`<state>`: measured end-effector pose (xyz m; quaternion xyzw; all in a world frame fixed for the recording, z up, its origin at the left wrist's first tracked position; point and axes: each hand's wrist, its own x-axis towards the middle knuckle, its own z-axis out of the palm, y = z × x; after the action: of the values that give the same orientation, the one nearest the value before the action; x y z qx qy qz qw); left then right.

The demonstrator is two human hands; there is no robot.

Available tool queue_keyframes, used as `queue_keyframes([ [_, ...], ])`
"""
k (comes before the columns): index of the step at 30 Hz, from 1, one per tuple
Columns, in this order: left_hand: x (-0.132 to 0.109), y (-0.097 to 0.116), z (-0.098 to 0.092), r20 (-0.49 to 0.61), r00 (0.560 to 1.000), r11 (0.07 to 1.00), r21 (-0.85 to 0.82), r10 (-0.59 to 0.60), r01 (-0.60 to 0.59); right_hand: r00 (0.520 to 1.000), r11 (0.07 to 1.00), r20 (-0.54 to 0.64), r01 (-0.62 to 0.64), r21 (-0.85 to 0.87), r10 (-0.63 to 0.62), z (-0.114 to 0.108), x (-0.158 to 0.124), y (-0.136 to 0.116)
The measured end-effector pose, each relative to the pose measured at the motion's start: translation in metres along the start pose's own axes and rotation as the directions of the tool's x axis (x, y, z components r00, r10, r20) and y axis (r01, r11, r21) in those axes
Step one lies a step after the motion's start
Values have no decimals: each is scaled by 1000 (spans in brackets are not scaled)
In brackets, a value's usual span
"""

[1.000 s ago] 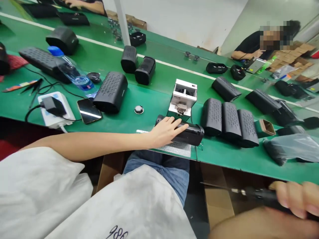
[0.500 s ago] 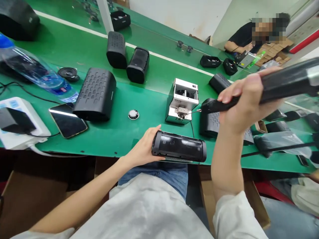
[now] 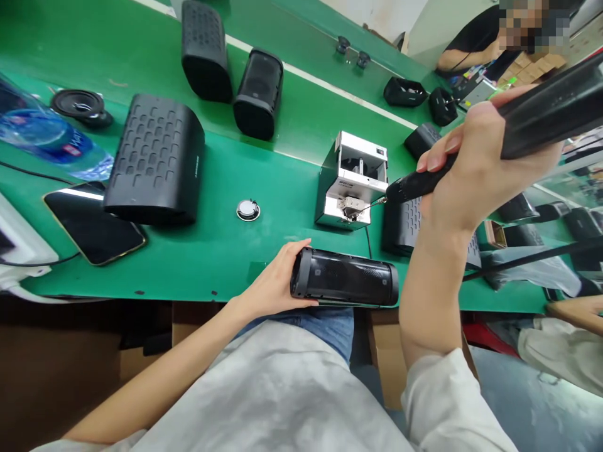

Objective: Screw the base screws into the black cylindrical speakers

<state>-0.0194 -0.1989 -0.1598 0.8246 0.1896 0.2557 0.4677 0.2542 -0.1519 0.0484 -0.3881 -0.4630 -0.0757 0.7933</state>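
My left hand is wrapped round the left end of a black speaker housing, which lies lengthwise at the bench's front edge. Raised on the right, my right hand grips a black electric screwdriver. The driver's thin bit points left and down to the front outlet of a white and black screw feeder. Whether the bit touches a screw there is too small to tell. A small round silver part rests on the green bench left of the feeder.
Black speaker shells stand left, behind, and partly hidden under my right arm. At the left are a phone, a water bottle, a loose speaker driver and a power strip. Another person sits across the bench.
My view has shifted, so the bench things on the left appear further left and larger. Both hands keep their holds, and the screwdriver's bit stays at the feeder's outlet.
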Motion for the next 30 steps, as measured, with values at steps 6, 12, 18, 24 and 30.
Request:
queue_keyframes([
  [6,2,-1,2,-7,1000,1000,0,14,-14,1000,1000,17,-1,12,1,-1,-2,3],
  [12,2,-2,2,-14,999,999,7,35,-35,1000,1000,-13,23,22,-22,-5,-1,-20],
  [18,2,-2,3,-12,999,1000,5,31,-31,993,991,122,25,-130,-9,-12,6,-27],
  [24,2,0,2,-8,1000,1000,-2,14,-14,1000,991,9,29,-134,-28,1,-4,-6],
  [30,2,-1,2,-6,1000,1000,-9,12,-12,999,995,-47,9,-95,-13,4,-7,-7],
])
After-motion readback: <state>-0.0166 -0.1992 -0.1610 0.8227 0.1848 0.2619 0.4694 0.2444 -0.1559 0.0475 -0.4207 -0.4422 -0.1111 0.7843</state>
